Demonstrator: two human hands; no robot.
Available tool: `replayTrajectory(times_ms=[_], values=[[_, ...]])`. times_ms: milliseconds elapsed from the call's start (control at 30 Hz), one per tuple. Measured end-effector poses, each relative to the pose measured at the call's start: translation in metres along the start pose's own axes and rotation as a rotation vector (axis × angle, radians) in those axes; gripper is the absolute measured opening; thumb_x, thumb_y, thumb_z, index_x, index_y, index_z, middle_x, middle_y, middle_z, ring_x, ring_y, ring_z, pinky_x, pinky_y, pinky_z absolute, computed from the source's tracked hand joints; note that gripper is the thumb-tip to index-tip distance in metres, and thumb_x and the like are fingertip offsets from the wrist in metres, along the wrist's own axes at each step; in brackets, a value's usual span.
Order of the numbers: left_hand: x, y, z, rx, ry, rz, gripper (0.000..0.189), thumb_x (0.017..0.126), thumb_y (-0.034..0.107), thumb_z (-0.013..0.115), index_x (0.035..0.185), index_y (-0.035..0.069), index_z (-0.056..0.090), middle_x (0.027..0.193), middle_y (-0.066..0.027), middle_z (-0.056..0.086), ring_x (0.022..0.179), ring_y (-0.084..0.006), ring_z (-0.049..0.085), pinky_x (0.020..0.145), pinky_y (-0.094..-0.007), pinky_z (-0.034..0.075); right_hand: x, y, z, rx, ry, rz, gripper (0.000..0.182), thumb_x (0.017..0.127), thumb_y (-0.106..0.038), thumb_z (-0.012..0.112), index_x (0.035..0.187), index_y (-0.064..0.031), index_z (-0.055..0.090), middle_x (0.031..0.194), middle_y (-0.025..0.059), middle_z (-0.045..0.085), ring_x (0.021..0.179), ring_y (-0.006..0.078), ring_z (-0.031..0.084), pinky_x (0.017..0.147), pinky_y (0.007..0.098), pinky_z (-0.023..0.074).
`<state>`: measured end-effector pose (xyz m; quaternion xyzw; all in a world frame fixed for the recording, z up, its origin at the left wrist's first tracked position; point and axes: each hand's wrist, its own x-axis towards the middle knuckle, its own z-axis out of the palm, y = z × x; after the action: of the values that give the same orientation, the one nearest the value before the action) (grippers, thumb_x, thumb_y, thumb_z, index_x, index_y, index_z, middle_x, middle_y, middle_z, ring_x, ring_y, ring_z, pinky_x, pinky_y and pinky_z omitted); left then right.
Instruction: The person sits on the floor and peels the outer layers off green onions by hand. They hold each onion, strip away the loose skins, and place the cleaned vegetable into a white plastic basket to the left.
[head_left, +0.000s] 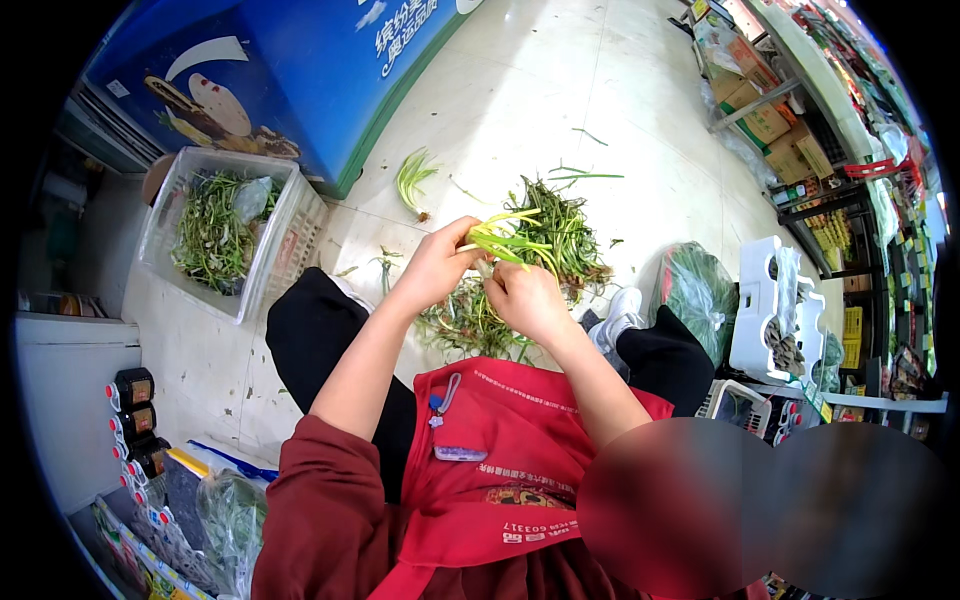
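My left hand grips a small bunch of green leafy stalks, pale toward the base. Against the lower end of this bunch, my right hand has its fingers curled in; what lies between those fingers is mostly hidden. Beyond the hands a heap of leafy greens with brownish roots rests on the floor. Below them is a looser pile of stringy trimmings. One separate small bunch with roots lies on the tiles farther off to the left.
A plastic crate of greens stands at left, beside a blue chest-like cabinet. To the right are a plastic bag of greens and a white foam box. Shelves with goods line the right side. Blurred patches cover the lower right.
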<state>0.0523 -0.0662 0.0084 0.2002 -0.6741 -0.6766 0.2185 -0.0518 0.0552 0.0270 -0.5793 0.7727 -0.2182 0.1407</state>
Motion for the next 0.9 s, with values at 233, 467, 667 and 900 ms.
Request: replayTrajectory(times_ms=[233, 467, 667, 900], values=[[0.005, -0.007, -0.001, -0.192, -0.070, -0.402, 0.020, 0.089, 0.017, 0.049, 0.103, 0.001, 0.050, 0.087, -0.0056, 0.058, 0.081, -0.0124, 0.056, 0.057, -0.0262, 0.050, -0.010, -0.008, 0.018, 0.107, 0.109, 0.096, 0.015, 0.077, -0.013, 0.052, 0.072, 0.0007, 0.053, 0.069, 0.0207, 0.057, 0.063, 0.0367, 0.057, 0.058, 0.0443, 0.0456], [0.007, -0.014, 0.001, -0.240, 0.087, -0.392, 0.017, 0.091, 0.014, 0.044, 0.101, 0.002, 0.050, 0.078, -0.0058, 0.058, 0.068, -0.0147, 0.061, 0.053, -0.0238, 0.049, -0.037, -0.018, 0.015, 0.137, 0.167, 0.123, 0.014, 0.076, -0.010, 0.053, 0.069, -0.0004, 0.048, 0.066, 0.0189, 0.055, 0.060, 0.0373, 0.055, 0.056, 0.0443, 0.0439], [0.010, -0.012, 0.000, -0.206, 0.134, -0.339, 0.017, 0.091, 0.014, 0.044, 0.100, 0.002, 0.050, 0.077, -0.0061, 0.058, 0.069, -0.0159, 0.063, 0.053, -0.0235, 0.049, -0.057, -0.011, 0.013, 0.188, 0.226, 0.111, 0.015, 0.075, -0.006, 0.054, 0.065, -0.0004, 0.044, 0.060, 0.0174, 0.050, 0.054, 0.0351, 0.051, 0.049, 0.0399, 0.0409], [0.010, -0.018, 0.003, -0.256, 0.249, -0.326, 0.016, 0.092, 0.014, 0.042, 0.098, 0.000, 0.049, 0.078, -0.0065, 0.058, 0.068, -0.0171, 0.063, 0.053, -0.0244, 0.050, -0.066, -0.009, 0.004, 0.147, 0.219, 0.010, 0.017, 0.075, -0.006, 0.055, 0.064, -0.0010, 0.044, 0.059, 0.0172, 0.048, 0.052, 0.0338, 0.050, 0.048, 0.0382, 0.0396]])
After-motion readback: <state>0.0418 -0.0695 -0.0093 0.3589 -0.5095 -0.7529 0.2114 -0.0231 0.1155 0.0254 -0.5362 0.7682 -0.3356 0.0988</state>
